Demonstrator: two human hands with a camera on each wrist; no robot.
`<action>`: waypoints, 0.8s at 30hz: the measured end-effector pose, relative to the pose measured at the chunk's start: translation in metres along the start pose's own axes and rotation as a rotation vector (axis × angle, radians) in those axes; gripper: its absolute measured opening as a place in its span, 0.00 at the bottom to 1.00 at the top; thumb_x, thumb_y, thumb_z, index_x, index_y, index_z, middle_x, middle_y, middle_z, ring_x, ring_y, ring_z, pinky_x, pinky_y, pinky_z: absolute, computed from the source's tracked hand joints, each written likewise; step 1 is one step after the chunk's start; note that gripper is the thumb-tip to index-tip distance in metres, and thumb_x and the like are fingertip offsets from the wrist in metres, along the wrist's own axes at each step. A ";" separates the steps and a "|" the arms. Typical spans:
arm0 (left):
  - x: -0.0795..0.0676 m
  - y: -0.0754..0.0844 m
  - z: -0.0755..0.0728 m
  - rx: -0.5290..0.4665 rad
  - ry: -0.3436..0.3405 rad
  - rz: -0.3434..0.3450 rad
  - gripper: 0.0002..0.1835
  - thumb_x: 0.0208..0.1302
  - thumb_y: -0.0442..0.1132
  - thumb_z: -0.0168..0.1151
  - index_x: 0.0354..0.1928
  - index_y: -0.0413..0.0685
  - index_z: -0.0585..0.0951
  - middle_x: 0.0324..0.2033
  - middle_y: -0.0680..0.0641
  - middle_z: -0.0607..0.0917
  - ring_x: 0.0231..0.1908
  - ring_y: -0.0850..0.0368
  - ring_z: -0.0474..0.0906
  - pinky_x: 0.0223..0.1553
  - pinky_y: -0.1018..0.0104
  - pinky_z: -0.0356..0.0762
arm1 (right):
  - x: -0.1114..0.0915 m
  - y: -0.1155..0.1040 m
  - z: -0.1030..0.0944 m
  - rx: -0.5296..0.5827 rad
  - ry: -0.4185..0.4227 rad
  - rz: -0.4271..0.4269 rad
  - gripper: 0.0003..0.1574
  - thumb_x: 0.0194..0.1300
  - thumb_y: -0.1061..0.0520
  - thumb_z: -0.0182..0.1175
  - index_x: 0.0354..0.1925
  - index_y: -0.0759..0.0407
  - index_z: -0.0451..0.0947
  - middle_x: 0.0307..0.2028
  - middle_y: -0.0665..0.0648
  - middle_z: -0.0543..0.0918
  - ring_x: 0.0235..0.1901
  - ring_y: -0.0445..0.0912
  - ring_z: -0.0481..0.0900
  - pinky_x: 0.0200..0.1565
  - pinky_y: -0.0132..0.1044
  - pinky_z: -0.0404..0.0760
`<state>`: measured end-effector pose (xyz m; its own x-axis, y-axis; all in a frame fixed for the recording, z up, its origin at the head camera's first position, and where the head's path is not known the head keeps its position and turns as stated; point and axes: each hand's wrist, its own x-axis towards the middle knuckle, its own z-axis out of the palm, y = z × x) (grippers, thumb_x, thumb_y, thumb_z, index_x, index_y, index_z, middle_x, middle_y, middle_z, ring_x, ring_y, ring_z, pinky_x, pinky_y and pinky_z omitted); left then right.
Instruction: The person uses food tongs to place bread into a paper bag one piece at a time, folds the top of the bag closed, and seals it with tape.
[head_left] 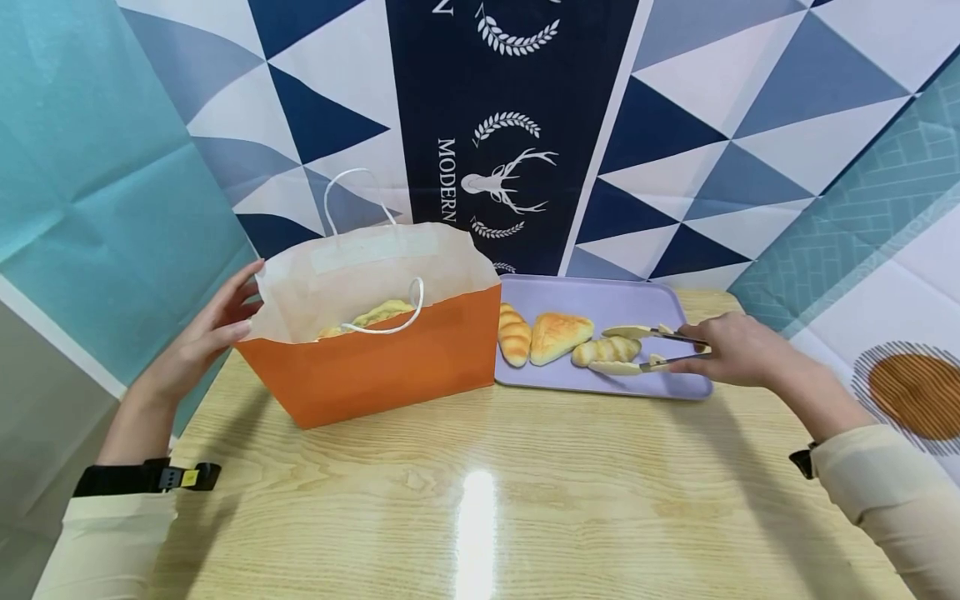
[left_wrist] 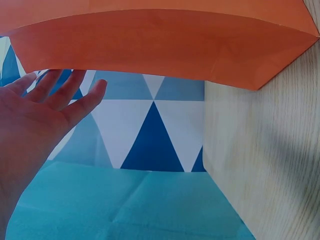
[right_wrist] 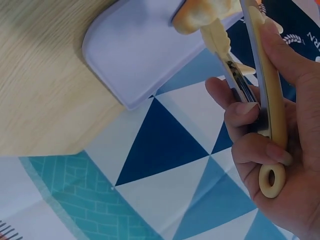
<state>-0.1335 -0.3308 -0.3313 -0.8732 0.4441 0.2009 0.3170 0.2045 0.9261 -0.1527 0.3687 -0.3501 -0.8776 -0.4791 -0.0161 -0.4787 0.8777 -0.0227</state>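
Note:
My right hand point(head_left: 738, 350) grips a pair of tongs point(right_wrist: 272, 90) with cream-coloured ends and metal arms. In the head view the tong tips lie on either side of a small striped bread roll point(head_left: 606, 352) on the lilac tray point(head_left: 577, 287). Left of that roll are a triangular bread point(head_left: 558, 336) and a browned, ridged bread point(head_left: 513, 335). My left hand point(head_left: 213, 321), its fingers extended, is at the left edge of an orange paper bag point(head_left: 390, 358) with white handles. Inside the bag's mouth shows a yellowish bread point(head_left: 382, 312), partly hidden by the front wall.
Bag and tray stand side by side on a wooden table point(head_left: 570, 483). Behind them rises a patterned cloth backdrop point(head_left: 510, 100) in blue, white and black. The tray's left end is hidden behind the bag.

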 end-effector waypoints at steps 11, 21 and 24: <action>-0.001 0.001 -0.002 -0.012 -0.016 0.023 0.37 0.72 0.31 0.39 0.80 0.58 0.44 0.75 0.42 0.48 0.68 0.47 0.51 0.55 0.72 0.62 | -0.013 0.003 -0.014 0.019 0.045 0.014 0.39 0.57 0.33 0.67 0.50 0.64 0.85 0.16 0.47 0.78 0.15 0.39 0.67 0.20 0.37 0.68; -0.002 0.002 -0.001 -0.002 -0.010 0.010 0.38 0.72 0.32 0.40 0.80 0.59 0.43 0.75 0.42 0.49 0.68 0.45 0.51 0.60 0.62 0.61 | -0.013 -0.011 -0.050 0.050 0.136 0.062 0.41 0.59 0.37 0.67 0.60 0.62 0.79 0.16 0.50 0.79 0.08 0.39 0.61 0.15 0.35 0.64; -0.002 0.002 -0.001 0.011 -0.004 -0.010 0.37 0.73 0.33 0.40 0.80 0.61 0.43 0.75 0.44 0.49 0.68 0.46 0.50 0.63 0.45 0.54 | -0.009 -0.018 -0.061 0.037 0.180 0.033 0.39 0.60 0.39 0.67 0.61 0.60 0.79 0.25 0.52 0.86 0.07 0.38 0.61 0.15 0.35 0.64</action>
<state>-0.1320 -0.3325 -0.3298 -0.8747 0.4458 0.1901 0.3123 0.2185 0.9245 -0.1378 0.3576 -0.2889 -0.8847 -0.4373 0.1615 -0.4513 0.8902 -0.0617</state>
